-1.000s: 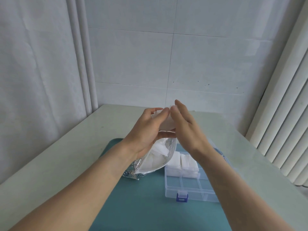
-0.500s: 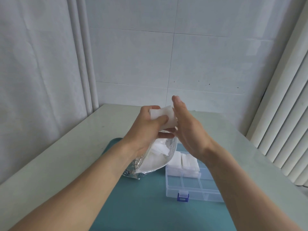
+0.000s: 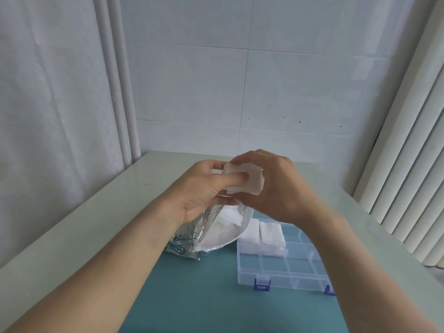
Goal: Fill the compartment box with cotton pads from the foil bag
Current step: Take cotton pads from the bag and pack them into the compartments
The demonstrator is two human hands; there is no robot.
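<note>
Holding stack of cotton pads (image 3: 242,180) above foil bag (image 3: 216,231), head view: left hand (image 3: 206,188) grip pinching stack, right hand (image 3: 271,186) grip curled round it. Compartment box (image 3: 288,267) open on teal mat (image 3: 204,296) near worktop (image 3: 84,224) right edge; far-left compartments filled, near row still bare. Judged early stage.

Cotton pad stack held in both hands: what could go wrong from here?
The stack of cotton pads is held high above the compartment box between left hand and right hand; loose pads could slip out. The open foil bag lies unheld under the hands and might get knocked.
</note>
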